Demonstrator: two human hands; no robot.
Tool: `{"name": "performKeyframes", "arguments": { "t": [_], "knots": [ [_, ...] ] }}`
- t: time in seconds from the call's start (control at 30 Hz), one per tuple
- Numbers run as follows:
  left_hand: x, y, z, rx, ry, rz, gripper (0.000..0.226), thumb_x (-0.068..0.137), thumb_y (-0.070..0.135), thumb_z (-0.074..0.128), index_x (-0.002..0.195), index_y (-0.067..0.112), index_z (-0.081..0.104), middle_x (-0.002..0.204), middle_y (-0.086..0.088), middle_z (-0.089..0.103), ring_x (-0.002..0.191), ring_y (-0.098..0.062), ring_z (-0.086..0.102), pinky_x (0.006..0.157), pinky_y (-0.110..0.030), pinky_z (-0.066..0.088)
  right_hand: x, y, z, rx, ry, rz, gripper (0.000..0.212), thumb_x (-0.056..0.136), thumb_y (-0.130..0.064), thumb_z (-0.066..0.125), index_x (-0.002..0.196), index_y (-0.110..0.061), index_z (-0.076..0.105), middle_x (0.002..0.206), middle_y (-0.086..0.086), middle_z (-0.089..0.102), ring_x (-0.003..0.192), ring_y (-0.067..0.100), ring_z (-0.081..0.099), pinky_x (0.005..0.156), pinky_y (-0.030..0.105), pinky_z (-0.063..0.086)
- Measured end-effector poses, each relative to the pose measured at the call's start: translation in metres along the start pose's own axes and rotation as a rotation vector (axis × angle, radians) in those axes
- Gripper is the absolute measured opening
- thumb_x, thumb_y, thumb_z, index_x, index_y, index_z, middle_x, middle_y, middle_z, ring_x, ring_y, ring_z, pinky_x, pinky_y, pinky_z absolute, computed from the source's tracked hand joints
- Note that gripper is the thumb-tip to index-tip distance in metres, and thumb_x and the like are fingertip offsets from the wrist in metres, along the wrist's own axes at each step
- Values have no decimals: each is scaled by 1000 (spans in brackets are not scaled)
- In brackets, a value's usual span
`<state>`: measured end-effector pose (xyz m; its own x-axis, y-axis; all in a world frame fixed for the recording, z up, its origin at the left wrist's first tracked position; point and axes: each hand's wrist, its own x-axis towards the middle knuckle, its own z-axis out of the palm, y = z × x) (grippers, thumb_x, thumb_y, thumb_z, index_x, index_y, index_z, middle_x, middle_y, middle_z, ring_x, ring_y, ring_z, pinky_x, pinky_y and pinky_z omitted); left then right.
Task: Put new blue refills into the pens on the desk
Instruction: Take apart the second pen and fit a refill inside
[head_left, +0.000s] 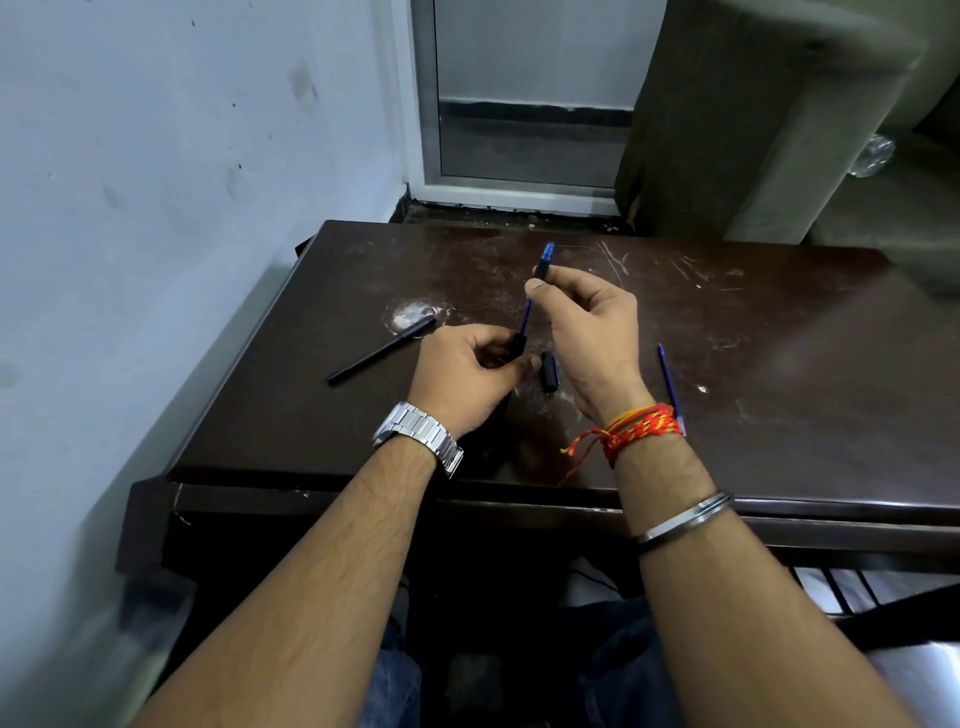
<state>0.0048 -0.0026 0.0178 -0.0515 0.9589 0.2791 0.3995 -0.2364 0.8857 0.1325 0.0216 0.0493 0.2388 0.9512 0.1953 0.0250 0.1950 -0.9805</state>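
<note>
My left hand (467, 376) grips a black pen barrel (518, 345) low over the dark desk (779, 364). A blue refill (525, 317) sticks up out of that barrel. My right hand (587, 327) pinches the refill's upper end, where a black tip section with a blue point (544, 262) shows above my fingers. A black pen cap (549, 371) lies on the desk between my hands. A second black pen (382, 351) lies to the left of my left hand. A loose blue refill (670, 387) lies to the right, partly behind my right wrist.
The desk stands against a pale wall (156, 208) on the left. Beyond its far edge is a metal-framed door (519, 104) and a brown cabinet (753, 130). White scuff marks (410, 314) spot the desk top.
</note>
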Motion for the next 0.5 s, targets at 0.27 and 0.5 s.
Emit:
{"name": "performKeyframes", "arguments": {
  "t": [0.27, 0.5],
  "knots": [
    [3, -2, 0, -48, 49, 43, 18, 73, 20, 84, 91, 21, 79, 74, 18, 73, 72, 6, 68, 66, -10, 50, -3, 3, 1, -54, -95, 57, 6, 79, -12, 75, 80, -18, 77, 75, 3, 71, 66, 5, 64, 58, 21, 54],
    [4, -7, 0, -23, 93, 55, 17, 71, 19, 85, 88, 21, 79, 71, 20, 70, 66, 10, 64, 63, -8, 48, -4, 7, 3, -114, -129, 103, 10, 75, -19, 80, 79, -12, 75, 72, 6, 68, 64, 12, 61, 59, 28, 51]
  ]
}}
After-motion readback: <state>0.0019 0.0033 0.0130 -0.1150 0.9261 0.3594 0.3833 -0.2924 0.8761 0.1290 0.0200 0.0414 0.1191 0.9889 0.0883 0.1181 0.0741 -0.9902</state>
